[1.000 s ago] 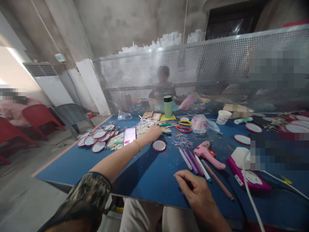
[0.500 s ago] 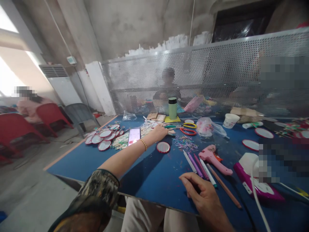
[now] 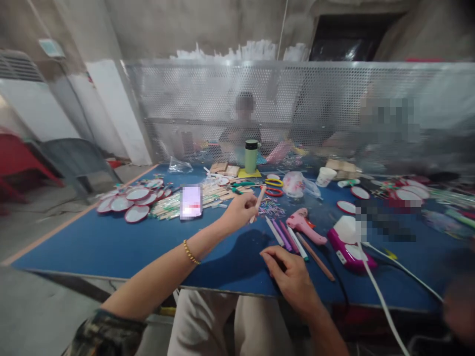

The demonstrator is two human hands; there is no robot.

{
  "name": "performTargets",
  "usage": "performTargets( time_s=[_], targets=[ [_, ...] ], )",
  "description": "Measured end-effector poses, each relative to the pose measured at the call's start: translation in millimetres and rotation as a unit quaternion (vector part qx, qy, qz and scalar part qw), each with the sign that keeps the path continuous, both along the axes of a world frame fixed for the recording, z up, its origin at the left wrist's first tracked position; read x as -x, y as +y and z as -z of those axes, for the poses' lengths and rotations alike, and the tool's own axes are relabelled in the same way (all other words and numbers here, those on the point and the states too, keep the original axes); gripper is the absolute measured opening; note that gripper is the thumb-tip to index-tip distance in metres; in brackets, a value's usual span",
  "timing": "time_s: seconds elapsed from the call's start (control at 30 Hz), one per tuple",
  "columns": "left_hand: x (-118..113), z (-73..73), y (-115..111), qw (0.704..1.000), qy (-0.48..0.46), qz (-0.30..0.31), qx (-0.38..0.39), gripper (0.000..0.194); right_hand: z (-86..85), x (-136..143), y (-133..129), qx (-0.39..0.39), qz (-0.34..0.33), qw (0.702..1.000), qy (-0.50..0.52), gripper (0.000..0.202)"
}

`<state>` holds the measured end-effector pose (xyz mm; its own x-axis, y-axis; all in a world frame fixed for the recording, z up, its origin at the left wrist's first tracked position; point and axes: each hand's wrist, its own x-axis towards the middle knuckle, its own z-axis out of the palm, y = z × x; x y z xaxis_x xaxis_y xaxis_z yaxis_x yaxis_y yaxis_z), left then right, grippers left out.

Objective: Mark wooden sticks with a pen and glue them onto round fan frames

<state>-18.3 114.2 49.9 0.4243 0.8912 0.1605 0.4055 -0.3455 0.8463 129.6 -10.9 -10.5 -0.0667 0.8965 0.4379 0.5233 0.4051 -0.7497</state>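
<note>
Standing at the back is one big metal screen [image 3: 208,99] full of little holes, and in front of it is one blue table [image 3: 111,247]. Two chairs are off to the left, one red chair [image 3: 22,165] and one grey chair [image 3: 79,160]. Two bare hands are over the table. The left hand [image 3: 242,210] pinches one thin wooden stick [image 3: 259,202], tipped up, over the middle of the table. The right hand [image 3: 287,269] is by the table's front edge with its fingers loosely curled, and it's hard to tell if anything is inside. One purple-pink box [image 3: 347,253] is to the right. One pink glue gun [image 3: 306,227] lies beyond the right hand. One green bottle [image 3: 251,159] stands up at the back, and one lit phone [image 3: 191,202] lies by a pile of sticks [image 3: 215,198] too many to count. One white cup [image 3: 326,177] stands at the back right. Red-edged rounds [image 3: 136,213] overlap in a heap on the left. Four pens [image 3: 281,234] lie side by side near the right hand. Smallest are the colored bits [image 3: 272,208], too many to count.
</note>
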Motion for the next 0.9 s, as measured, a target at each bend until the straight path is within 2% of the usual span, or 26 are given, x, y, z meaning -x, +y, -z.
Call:
performTargets(
  time_s=[0.07,0.1,0.23,0.3,0.4,0.5,0.57,0.67,0.77,0.9],
  targets=[
    [2.4,8.1,-4.4,0.988,-0.120,-0.010,0.099,0.011,0.0,2.8,-0.6,-0.011,0.005,1.000,-0.028,0.027],
    [4.2,11.9,-5.0,0.980,-0.152,-0.013,0.129,0.011,-0.2,3.6,-1.5,-0.014,0.005,0.999,-0.037,0.027],
    [11.4,20.7,-0.8,0.962,-0.204,0.005,0.182,0.015,-5.8,-1.9,-8.5,-0.026,0.010,0.999,-0.030,0.028],
    [12.2,22.4,0.9,0.960,-0.208,0.013,0.190,0.017,-12.2,-11.4,-10.9,-0.053,0.070,0.996,-0.019,0.028],
    [10.1,23.6,-1.6,0.961,-0.203,0.032,0.187,0.016,-22.4,-29.5,-6.0,-0.128,0.226,0.965,-0.035,0.029],
    [7.6,23.0,-7.7,0.966,-0.191,0.046,0.169,0.008,-27.6,-43.2,9.9,-0.175,0.247,0.941,-0.148,0.035],
    [7.3,21.8,-10.9,0.971,-0.181,0.036,0.154,0.013,-28.3,-46.5,22.7,-0.195,0.283,0.914,-0.215,0.041],
    [7.7,20.3,-12.6,0.975,-0.171,0.014,0.142,0.015,-29.7,-41.4,39.1,-0.118,0.319,0.889,-0.307,0.033],
    [7.1,20.1,-12.1,0.974,-0.171,0.015,0.146,0.016,-32.2,-27.6,50.2,0.015,0.275,0.866,-0.417,0.023],
    [5.3,19.8,-12.9,0.975,-0.172,0.020,0.143,0.017,-28.9,-11.7,58.2,0.034,0.224,0.858,-0.461,0.016]
  ],
)
